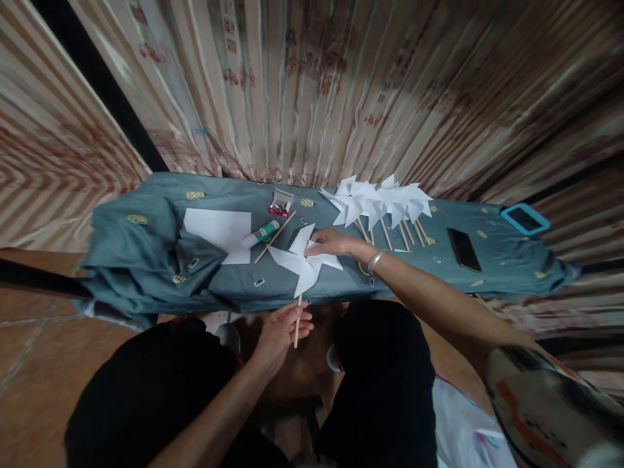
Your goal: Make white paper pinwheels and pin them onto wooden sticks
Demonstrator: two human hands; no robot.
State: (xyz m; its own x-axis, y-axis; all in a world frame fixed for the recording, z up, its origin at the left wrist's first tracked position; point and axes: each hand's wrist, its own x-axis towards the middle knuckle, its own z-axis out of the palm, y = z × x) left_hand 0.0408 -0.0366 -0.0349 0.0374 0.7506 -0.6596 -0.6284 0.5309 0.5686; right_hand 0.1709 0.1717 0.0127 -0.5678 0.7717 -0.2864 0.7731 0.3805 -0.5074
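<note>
A white paper pinwheel (306,268) on a thin wooden stick is held over the front edge of the cloth-covered table (234,286). My left hand (283,330) grips the lower part of its stick, fingers closed round the wood. At the top right blade, the fingers of my right hand (327,242) are pinched on the paper, close to the pin at the centre. Left of the pinwheel lie a loose wooden stick (287,222), a green and white glue stick (263,233) and a small open red box (281,204) of metal pins.
White paper sheets (217,227) lie at the left. Several finished-looking pinwheels (375,201) overlap at the back right, sticks toward me. Farther right are a dark phone (464,249) and a blue-framed device (525,220). A pleated curtain (312,91) hangs behind the table.
</note>
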